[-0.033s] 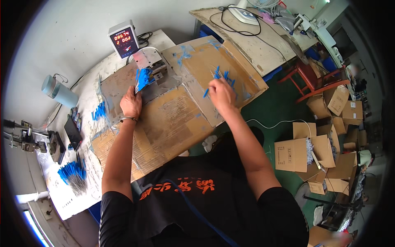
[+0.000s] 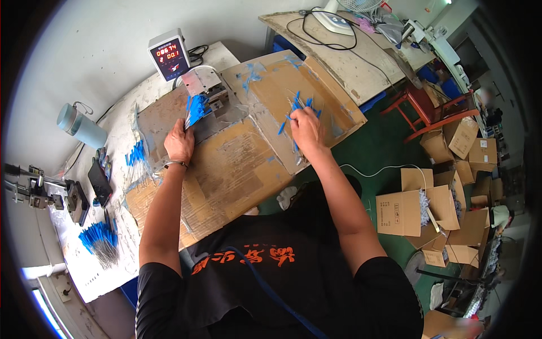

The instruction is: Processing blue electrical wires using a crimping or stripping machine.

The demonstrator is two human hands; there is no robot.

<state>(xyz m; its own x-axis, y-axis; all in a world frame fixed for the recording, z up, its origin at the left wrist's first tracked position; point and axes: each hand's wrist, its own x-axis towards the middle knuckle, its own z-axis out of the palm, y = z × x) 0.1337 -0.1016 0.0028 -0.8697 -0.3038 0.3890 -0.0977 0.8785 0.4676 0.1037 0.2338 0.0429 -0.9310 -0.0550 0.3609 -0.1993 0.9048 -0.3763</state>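
The left hand [image 2: 179, 142] grips a bundle of blue strips [image 2: 195, 109] at the small metal machine [image 2: 210, 93] — the right hand [image 2: 305, 129] closes on loose blue strips [image 2: 296, 105] on the cardboard sheet [image 2: 322, 99].

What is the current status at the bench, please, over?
Left hand shut on bundle of blue strips at the small metal machine. Right hand gathering loose blue strips on the cardboard sheet. Nothing between the hands.
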